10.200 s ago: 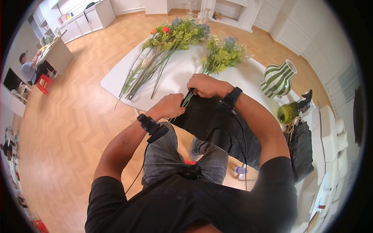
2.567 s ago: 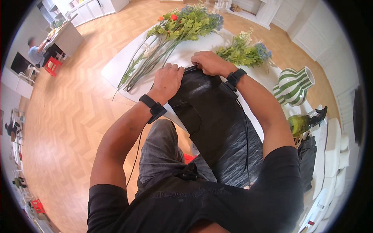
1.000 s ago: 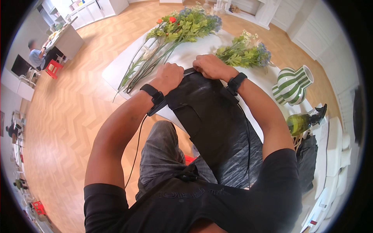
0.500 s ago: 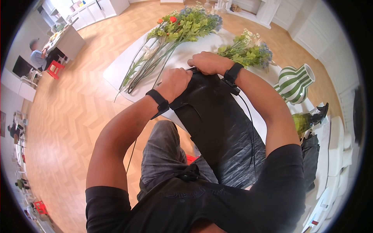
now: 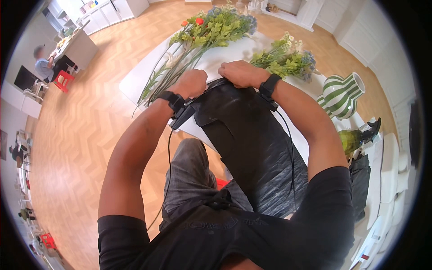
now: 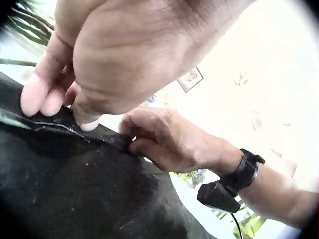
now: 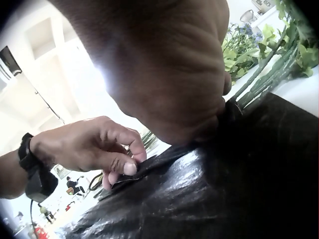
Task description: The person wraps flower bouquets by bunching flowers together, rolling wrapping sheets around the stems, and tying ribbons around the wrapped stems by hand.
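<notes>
A long black sheet [image 5: 256, 148] stretches from the table's near side toward my torso. My left hand [image 5: 191, 84] pinches its far edge between thumb and fingers, clearly seen in the right wrist view, where this left hand [image 7: 92, 144] bends over the fold. My right hand [image 5: 240, 73] holds the same edge a little to the right; in the left wrist view the right hand's [image 6: 164, 137] fingers curl onto it. Just beyond lies a bunch of flowers [image 5: 288, 60] with white and blue blooms. Its green stems [image 7: 259, 82] run in toward my right hand at the sheet's edge.
A larger pile of flowers [image 5: 211, 31] with long stems lies on the white table [image 5: 135, 85]. To the right are a green-striped vase [image 5: 339, 99], a green spray bottle [image 5: 351, 141] and more black sheets [image 5: 360, 184]. A seated person [image 5: 44, 67] is far left.
Ten seconds ago both hands gripped the stems; now they hold the sheet's edge. Over the last half second my left hand has slid left, away from my right hand, which barely moved.
</notes>
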Motion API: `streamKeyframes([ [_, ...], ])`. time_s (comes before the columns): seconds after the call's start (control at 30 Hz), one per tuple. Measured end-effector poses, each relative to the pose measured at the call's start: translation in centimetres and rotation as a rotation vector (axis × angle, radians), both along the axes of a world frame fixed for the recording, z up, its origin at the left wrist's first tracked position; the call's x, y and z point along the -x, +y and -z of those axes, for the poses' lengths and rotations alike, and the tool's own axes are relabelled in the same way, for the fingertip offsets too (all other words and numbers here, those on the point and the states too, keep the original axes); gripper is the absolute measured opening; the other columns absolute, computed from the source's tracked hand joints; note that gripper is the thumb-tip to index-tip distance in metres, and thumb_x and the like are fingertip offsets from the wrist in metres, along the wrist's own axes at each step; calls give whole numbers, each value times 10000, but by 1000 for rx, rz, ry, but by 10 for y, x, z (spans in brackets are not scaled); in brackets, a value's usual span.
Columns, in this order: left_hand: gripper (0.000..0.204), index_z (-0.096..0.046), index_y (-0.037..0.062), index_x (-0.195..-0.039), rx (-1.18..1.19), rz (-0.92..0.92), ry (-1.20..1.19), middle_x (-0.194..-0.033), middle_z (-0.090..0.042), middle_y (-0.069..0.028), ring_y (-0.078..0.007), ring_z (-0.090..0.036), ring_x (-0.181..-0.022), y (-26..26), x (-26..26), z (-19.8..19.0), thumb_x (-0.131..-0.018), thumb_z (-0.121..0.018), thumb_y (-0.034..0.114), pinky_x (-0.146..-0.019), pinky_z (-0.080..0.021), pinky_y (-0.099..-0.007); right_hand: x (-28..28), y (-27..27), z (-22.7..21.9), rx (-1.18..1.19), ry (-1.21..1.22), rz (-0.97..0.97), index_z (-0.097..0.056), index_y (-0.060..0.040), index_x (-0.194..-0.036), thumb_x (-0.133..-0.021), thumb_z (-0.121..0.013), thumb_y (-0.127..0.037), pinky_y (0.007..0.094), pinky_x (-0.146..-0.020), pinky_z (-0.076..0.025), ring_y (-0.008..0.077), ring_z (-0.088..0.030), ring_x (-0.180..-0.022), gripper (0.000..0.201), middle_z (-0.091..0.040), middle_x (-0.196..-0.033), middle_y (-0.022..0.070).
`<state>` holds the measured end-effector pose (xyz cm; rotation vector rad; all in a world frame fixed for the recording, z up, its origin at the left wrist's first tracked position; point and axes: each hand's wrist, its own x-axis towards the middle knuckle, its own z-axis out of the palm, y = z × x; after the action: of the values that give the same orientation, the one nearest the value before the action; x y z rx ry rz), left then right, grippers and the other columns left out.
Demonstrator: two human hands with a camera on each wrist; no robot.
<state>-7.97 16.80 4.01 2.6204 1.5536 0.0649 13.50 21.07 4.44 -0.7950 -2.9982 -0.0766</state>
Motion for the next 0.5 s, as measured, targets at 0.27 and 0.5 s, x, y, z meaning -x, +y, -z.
streamKeyframes([
  [0.27,301,-655,-45,-947,450,-102,-118,-853,-690,-236,-385,-684,-735,-1,3,-24,-761,-676,190,-707,-544,-444,-1,1,1,11,-12,-22,-536,-21,-914,-733,-626,14,455,-773,-496,376,-600,-924,205,-589,-943,154],
  [0.5,203,-599,4,-887,113,82,83,-873,-660,-207,-419,-630,-872,-5,-5,-11,-757,-666,145,-747,-495,-478,-6,2,7,33,38,-37,-523,-17,-922,-761,-592,19,465,-751,-484,386,-591,-890,179,-572,-931,161],
])
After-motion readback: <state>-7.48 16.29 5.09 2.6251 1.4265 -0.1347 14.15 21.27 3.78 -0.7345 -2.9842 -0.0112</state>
